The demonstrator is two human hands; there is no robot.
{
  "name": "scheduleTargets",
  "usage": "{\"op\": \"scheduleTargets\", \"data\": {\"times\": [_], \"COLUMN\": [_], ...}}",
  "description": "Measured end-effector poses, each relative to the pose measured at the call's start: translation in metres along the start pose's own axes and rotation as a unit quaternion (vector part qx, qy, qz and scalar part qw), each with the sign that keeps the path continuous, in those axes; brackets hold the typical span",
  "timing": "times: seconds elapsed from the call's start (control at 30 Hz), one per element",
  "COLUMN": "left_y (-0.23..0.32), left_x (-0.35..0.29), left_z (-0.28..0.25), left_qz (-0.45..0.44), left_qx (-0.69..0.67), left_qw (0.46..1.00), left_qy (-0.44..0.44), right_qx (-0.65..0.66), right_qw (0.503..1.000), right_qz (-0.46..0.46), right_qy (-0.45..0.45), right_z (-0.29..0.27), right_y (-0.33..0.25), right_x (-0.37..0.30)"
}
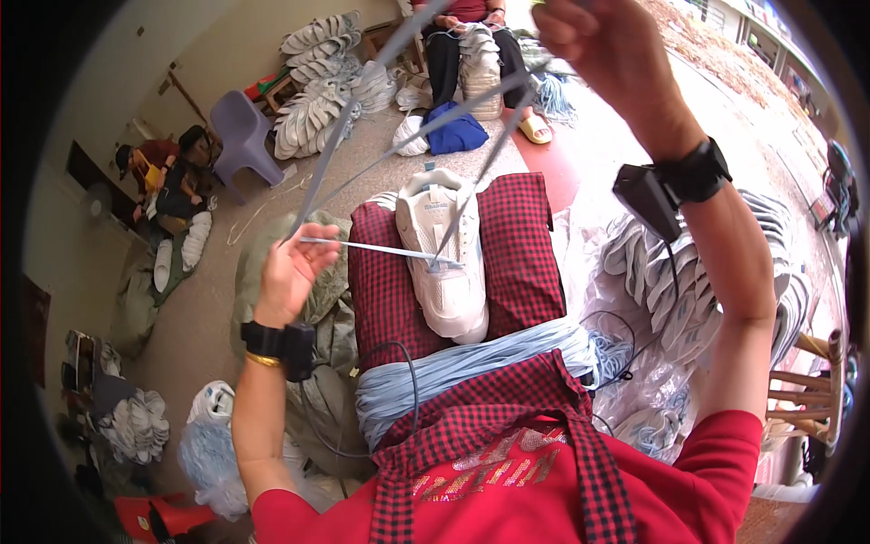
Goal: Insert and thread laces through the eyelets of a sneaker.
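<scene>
A white sneaker (pixel 450 304) lies toe toward me on a red-and-black checked cloth (pixel 521 249) over my lap. A pale blue shoelace (pixel 376 247) is threaded through the lowest eyelets, and its long strands stretch up from the shoe. Left of the shoe, my left hand (pixel 294 270) is closed on the lace. My right hand (pixel 589 41) is raised high at the top edge, fingers curled on the lace strands; its fingertips are partly cut off. A thick bundle of light blue laces (pixel 471 363) lies across my lap, just below the shoe's toe.
Nested shoe uppers (pixel 657 263) are piled at my right on clear plastic. Thin black cables run from devices on both wrists. A co-worker (pixel 462 45) sits ahead near more stacked uppers (pixel 317 109); others work at far left by a purple chair (pixel 245 131). A blue cloth (pixel 456 129) lies ahead.
</scene>
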State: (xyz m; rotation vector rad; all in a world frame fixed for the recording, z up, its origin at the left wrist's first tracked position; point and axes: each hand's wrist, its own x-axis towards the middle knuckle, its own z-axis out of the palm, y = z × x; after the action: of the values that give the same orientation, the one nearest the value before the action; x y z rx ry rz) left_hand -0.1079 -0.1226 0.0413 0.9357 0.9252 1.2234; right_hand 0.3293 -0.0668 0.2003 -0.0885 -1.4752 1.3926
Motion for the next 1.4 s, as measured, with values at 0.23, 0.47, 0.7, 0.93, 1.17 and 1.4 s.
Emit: {"op": "scheduleTargets", "data": {"times": [0.23, 0.47, 0.7, 0.93, 1.17, 1.4], "left_y": [0.042, 0.059, -0.015, -0.054, -0.029, 0.074], "left_x": [0.015, 0.016, 0.008, 0.009, 0.006, -0.046], "left_z": [-0.12, -0.096, 0.066, 0.078, 0.028, -0.07], "left_qz": [0.068, 0.09, 0.277, 0.298, 0.456, 0.425], "left_qx": [-0.035, 0.549, 0.605, 0.57, 0.703, 0.722], "left_qw": [0.988, 0.778, 0.743, 0.741, 0.524, 0.544], "left_qy": [0.136, 0.293, -0.067, -0.192, -0.154, 0.055], "right_qx": [-0.117, -0.757, -0.654, -0.605, -0.675, -0.824], "right_qw": [0.934, 0.599, 0.728, 0.768, 0.7, 0.557], "right_qz": [0.017, 0.258, 0.058, 0.074, 0.018, 0.044], "right_qy": [0.337, 0.034, -0.196, -0.198, -0.232, -0.096], "right_z": [-0.121, -0.132, 0.027, 0.031, -0.014, -0.108], "right_y": [0.021, 0.093, 0.137, 0.168, 0.148, -0.013], "right_x": [-0.098, -0.158, -0.107, -0.123, -0.134, -0.171]}}
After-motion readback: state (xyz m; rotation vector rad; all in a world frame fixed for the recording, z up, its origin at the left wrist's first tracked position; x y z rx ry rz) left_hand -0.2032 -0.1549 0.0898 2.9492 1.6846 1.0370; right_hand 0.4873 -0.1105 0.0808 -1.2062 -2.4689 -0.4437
